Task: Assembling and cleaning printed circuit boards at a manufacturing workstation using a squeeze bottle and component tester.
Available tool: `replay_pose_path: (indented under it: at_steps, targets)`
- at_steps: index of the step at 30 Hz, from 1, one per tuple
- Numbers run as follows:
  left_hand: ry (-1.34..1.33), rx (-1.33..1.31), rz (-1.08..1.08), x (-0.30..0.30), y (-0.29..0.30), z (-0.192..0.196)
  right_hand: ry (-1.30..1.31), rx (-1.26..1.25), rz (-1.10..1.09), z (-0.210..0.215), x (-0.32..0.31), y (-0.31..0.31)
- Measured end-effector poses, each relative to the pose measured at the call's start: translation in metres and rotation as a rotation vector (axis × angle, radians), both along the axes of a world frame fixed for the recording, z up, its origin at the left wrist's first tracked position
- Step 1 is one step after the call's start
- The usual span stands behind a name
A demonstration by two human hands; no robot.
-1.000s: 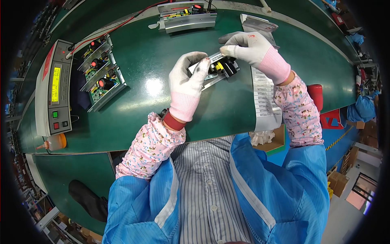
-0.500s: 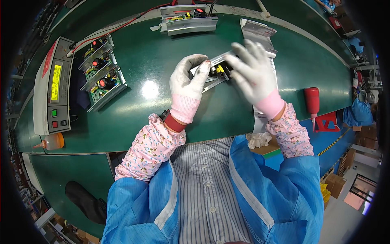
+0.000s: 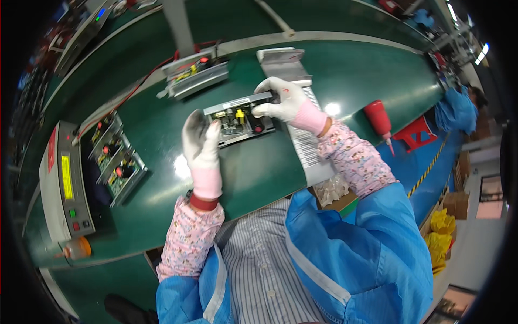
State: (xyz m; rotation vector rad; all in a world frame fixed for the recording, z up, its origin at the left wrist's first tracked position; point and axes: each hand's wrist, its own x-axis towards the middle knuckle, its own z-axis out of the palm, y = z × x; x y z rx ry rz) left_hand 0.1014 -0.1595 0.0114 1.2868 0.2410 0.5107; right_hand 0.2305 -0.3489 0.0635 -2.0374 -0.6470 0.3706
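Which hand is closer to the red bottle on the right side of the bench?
Right. The right hand grips the circuit board's far-right end, nearer the red bottle. The left hand sits at the board's left end, farther away.

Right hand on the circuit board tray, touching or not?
Touching. The head view shows the right hand with its gloved fingers resting on the far right corner of the circuit board tray, no gap visible between them.

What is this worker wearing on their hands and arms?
Both the left hand and the right hand wear white knit gloves with pink cuffs. Pink floral sleeve covers run up both forearms, and a light blue coat lies open over a striped shirt.
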Motion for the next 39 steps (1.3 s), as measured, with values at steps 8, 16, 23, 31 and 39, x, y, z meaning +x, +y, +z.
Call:
replay_pose_path:
  at_steps: [8, 16, 23, 31, 39]
  targets:
    - [-0.024, -0.332, -0.274, -0.003, -0.007, 0.005, 0.003, 0.212, -0.186, 0.008, -0.012, -0.001]
    - [-0.009, -0.243, -0.157, 0.001, -0.005, -0.006, -0.118, 0.233, -0.297, -0.012, -0.028, 0.004]
    - [-0.048, -0.356, -0.285, -0.003, -0.001, 0.003, -0.061, 0.242, -0.254, -0.002, -0.040, 0.010]
    - [-0.163, -0.027, 0.047, 0.002, 0.004, 0.000, -0.281, 0.124, -0.253, -0.008, -0.040, 0.012]
    - [-0.008, 0.099, -0.015, -0.001, 0.005, -0.007, -0.499, 0.066, -0.170, -0.020, -0.040, 0.004]
